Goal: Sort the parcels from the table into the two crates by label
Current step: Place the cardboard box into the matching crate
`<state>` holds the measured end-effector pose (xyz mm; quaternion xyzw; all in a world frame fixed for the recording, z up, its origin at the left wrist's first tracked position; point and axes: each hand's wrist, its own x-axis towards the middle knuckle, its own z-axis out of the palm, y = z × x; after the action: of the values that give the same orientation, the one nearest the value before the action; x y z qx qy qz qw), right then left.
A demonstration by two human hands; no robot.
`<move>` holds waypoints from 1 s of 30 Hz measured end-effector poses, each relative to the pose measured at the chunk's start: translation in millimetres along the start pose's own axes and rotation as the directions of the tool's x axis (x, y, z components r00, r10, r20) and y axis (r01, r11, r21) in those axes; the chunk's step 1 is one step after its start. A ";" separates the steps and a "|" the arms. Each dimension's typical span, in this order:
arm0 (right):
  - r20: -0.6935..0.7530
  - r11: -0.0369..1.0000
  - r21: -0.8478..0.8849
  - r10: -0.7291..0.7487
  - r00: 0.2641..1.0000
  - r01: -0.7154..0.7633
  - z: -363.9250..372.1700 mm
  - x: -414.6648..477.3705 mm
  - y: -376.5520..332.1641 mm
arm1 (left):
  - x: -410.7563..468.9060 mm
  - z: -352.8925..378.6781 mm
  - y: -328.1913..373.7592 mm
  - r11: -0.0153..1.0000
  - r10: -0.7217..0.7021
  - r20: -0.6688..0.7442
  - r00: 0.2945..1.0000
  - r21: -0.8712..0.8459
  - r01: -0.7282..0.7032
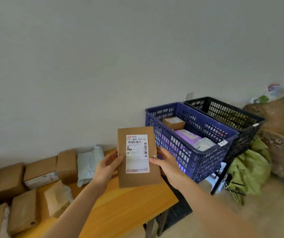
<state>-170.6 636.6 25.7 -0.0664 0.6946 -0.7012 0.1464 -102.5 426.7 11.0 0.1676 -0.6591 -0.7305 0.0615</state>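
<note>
Your left hand (107, 166) and right hand (165, 160) each pinch a side edge of the brown parcel (137, 179), held upright above the table's (125, 203) right end, label (137, 153) facing you. Looks like you're at the label-reading step. Next you gotta pick the blue crate (172, 145) or the black crate (227, 110) beside it

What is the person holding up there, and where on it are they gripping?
A flat brown parcel, held upright in both hands: the left hand grips its left edge, the right hand its right edge.
</note>
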 end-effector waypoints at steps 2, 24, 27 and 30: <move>-0.031 1.000 0.004 0.006 1.000 -0.006 -16.8 -4.7 -1.4 | 2.8 16.4 -0.9 1.000 -0.014 0.037 0.999 -0.003 0.014; -0.119 1.000 0.022 -0.019 0.993 0.022 -272.2 -44.0 -9.2 | -39.3 283.5 5.5 0.993 0.011 0.016 1.000 0.117 -0.013; -0.128 0.999 0.045 0.011 0.992 -0.006 -318.1 -48.7 -4.2 | -44.9 330.4 -1.2 0.994 -0.003 0.006 1.000 0.106 0.002; -0.143 0.997 0.079 0.010 0.990 0.001 -359.9 -52.8 -4.2 | -43.2 372.6 -5.2 0.993 -0.022 0.005 1.000 0.113 0.021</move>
<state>-227.8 995.9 26.2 -0.0083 0.6753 -0.7307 0.1003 -182.9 791.9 40.9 0.1757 -0.6978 -0.6932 0.0419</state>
